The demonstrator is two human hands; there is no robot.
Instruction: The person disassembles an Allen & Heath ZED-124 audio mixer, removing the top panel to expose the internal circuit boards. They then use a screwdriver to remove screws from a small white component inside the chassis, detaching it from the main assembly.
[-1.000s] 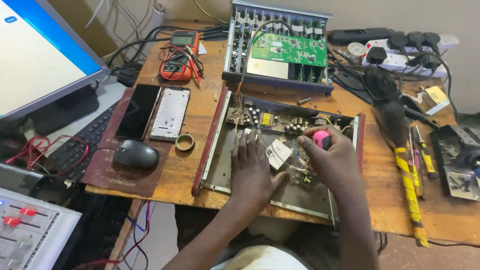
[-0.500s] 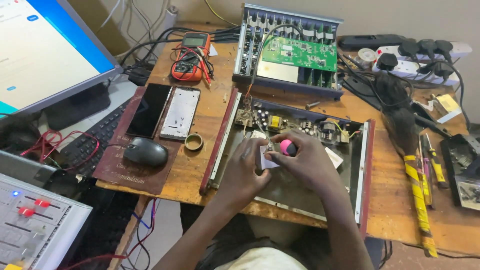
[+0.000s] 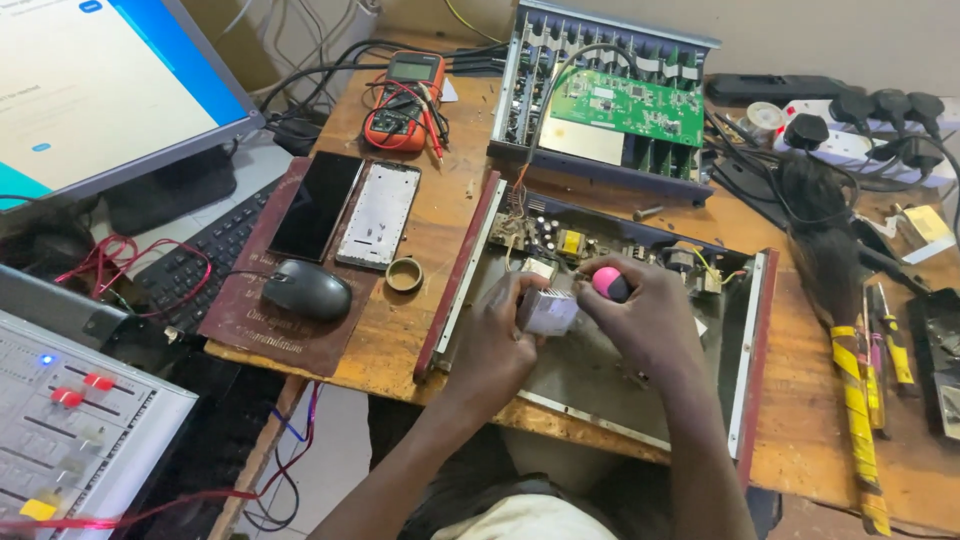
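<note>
Left hand (image 3: pixel 497 335) clamps a boxy grey metal block (image 3: pixel 547 311). Right hand (image 3: pixel 640 325) fists a round pink-capped screwdriver (image 3: pixel 608 283) over the dusty steel chassis (image 3: pixel 745 360)

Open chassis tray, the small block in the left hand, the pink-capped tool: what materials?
Chassis tray: looks like bare sheet metal, dull grey, folded edges, dusty.
Block: pale grey, matte, flat-faced; possibly metal casing, can't confirm.
Tool cap in the right hand: glossy pink, likely plastic.
</note>
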